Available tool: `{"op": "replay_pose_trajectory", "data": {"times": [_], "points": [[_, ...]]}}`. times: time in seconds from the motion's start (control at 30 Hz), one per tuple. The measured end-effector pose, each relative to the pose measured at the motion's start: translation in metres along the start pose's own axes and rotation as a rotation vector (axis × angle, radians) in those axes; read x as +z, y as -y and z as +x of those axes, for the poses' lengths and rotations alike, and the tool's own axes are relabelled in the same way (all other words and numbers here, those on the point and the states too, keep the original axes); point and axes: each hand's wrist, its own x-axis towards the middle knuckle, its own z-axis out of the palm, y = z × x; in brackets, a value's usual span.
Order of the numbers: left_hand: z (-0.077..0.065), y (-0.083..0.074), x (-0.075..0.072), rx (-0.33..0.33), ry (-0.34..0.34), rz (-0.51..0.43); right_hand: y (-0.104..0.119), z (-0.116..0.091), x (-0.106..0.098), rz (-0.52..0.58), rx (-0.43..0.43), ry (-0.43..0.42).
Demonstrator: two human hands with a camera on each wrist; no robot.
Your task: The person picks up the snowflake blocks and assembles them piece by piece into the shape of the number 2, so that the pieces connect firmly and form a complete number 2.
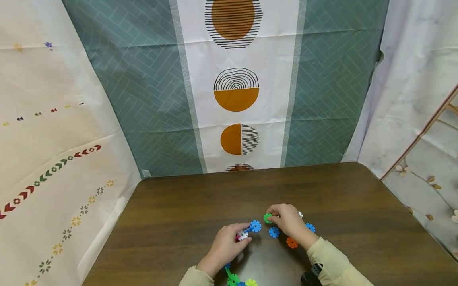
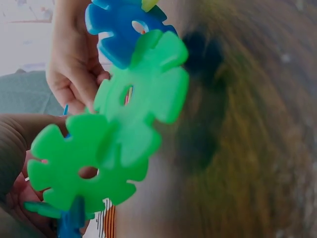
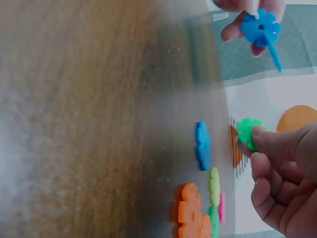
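My left hand (image 1: 226, 245) grips a linked chain of notched plastic snowflake discs. At its fingertips show a white disc (image 1: 243, 235) and a blue disc (image 1: 255, 226) that points toward the right hand. More of the chain hangs below the wrist, with a green disc (image 1: 233, 279) and a yellow disc (image 1: 251, 282); two interlocked green discs (image 2: 133, 99) loom large in the left wrist view. Between thumb and index finger, my right hand (image 1: 288, 220) pinches a single green disc (image 3: 246, 133), held apart from the chain's blue end.
Loose discs lie on the brown table (image 1: 171, 222) around the right hand: a blue disc (image 1: 274, 232), an orange disc (image 1: 292, 242), another blue disc (image 1: 310, 227) and a white disc (image 1: 300, 214). Patterned cloth (image 1: 161, 99) hangs behind the table.
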Motion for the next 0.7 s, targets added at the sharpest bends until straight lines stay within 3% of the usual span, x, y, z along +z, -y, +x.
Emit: {"op": "replay_pose_trajectory", "data": {"times": [0.23, 0.47, 0.7], "points": [[-0.001, -0.001, -0.003, 0.021, -0.006, -0.023, -0.003, -0.012, -0.009, 0.223, -0.087, 0.103], [0.0, -0.004, -0.005, 0.032, 0.007, -0.076, -0.003, -0.018, -0.017, 0.34, -0.161, 0.146], [0.001, -0.006, -0.003, 0.032, 0.014, -0.095, 0.005, -0.022, -0.024, 0.423, -0.152, 0.183]]}}
